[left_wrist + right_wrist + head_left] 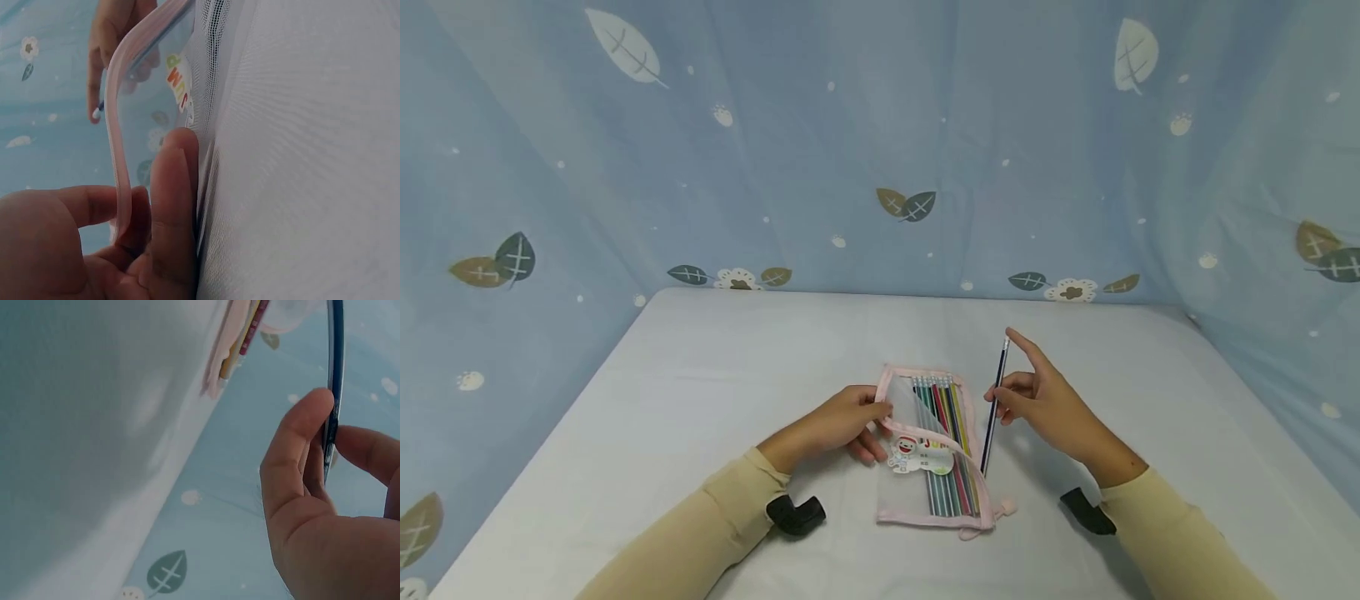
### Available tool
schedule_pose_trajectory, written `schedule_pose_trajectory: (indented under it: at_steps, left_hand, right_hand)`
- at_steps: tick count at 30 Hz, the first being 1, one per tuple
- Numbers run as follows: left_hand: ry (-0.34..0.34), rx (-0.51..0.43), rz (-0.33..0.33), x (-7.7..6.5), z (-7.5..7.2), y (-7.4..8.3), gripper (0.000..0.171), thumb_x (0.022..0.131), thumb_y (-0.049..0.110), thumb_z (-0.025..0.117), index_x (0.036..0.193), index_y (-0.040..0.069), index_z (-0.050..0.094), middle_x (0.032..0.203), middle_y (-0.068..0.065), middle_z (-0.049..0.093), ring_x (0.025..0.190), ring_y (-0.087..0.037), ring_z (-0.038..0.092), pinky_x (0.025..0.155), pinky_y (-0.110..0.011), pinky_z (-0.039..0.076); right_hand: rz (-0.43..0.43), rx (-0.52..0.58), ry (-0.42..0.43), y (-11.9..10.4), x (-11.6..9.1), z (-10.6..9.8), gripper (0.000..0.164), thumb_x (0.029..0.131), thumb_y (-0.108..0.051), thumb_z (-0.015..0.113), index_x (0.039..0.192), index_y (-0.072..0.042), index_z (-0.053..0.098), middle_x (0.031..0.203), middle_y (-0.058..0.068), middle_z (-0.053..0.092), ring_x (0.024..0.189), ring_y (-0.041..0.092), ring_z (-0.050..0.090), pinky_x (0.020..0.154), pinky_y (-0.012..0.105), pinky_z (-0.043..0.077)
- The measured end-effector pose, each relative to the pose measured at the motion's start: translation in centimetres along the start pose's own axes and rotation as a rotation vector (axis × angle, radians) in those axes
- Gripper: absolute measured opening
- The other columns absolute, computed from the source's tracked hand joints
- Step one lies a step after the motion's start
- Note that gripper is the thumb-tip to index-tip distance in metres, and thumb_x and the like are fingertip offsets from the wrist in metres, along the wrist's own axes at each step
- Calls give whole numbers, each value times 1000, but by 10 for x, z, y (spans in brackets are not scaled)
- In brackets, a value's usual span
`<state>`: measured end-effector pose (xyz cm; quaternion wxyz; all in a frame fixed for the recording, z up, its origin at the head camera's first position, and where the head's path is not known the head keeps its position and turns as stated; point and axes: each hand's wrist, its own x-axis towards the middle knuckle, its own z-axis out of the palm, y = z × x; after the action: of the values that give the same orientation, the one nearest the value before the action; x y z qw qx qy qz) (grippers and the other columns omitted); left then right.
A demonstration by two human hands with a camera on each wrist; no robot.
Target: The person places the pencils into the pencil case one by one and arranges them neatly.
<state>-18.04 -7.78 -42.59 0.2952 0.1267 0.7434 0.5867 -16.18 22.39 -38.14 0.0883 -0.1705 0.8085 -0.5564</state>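
Note:
A mesh pencil pouch (901,497) with pink trim lies on the white table, several coloured pencils (942,487) side by side within it. My left hand (842,423) pinches the pink edge at its upper left, thumb on top; the left wrist view shows the trim (112,125) between thumb and finger. Beside the pouch's right edge, my right hand (1047,410) holds a dark blue pencil (998,379) upright and slightly tilted, index fingertip at its top end. The right wrist view shows thumb and fingers pinching the pencil (336,350). The pencil's lower end is near the pouch opening.
A white cartoon label (917,456) sits on the pouch front. Pink zip pulls (1006,507) stick out at its lower right corner. The white table (737,350) is bordered by a blue curtain (820,150) with leaf prints.

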Motion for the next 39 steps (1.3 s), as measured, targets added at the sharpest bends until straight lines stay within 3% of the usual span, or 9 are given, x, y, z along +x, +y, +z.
schedule_pose_trajectory:
  at_steps: [13, 20, 25, 33, 39]
  left_hand:
    - [3, -19, 13, 6, 4, 6, 28, 97, 26, 44, 111, 1, 50, 89, -12, 61, 58, -20, 67, 52, -32, 58]
    - [9, -11, 21, 6, 4, 4, 29, 97, 26, 44, 110, 1, 50, 88, -12, 60, 57, -20, 66, 51, -33, 58]
    - [5, 1, 23, 6, 5, 2, 29, 98, 26, 44, 110, 1, 50, 89, -13, 60, 57, -20, 66, 51, -33, 58]
    - [11, -2, 30, 3, 4, 3, 28, 97, 26, 45, 110, 1, 50, 87, -11, 61, 55, -19, 66, 50, -34, 58]
    - [24, 14, 30, 1, 2, 5, 27, 97, 24, 44, 109, 1, 50, 88, -11, 61, 54, -18, 66, 49, -33, 58]
  right_hand:
    - [192, -33, -165, 13, 32, 10, 79, 87, -13, 62, 147, -24, 12, 101, 19, 54, 72, 27, 64, 66, 40, 59]
    - [233, -56, -217, 15, 44, 17, 76, 84, -10, 64, 145, -16, 18, 102, 18, 48, 70, 25, 63, 65, 39, 59]
    - [234, -90, -246, 15, 47, 22, 76, 82, -8, 66, 144, -15, 22, 96, 17, 50, 67, 24, 64, 62, 38, 59]
    - [168, -245, -252, 12, 51, 31, 69, 83, -11, 66, 141, -8, 29, 82, 11, 54, 60, 20, 62, 54, 33, 55]
    - [155, -325, -222, 10, 53, 36, 67, 85, -16, 65, 142, -12, 29, 82, 8, 54, 56, 17, 56, 49, 31, 51]
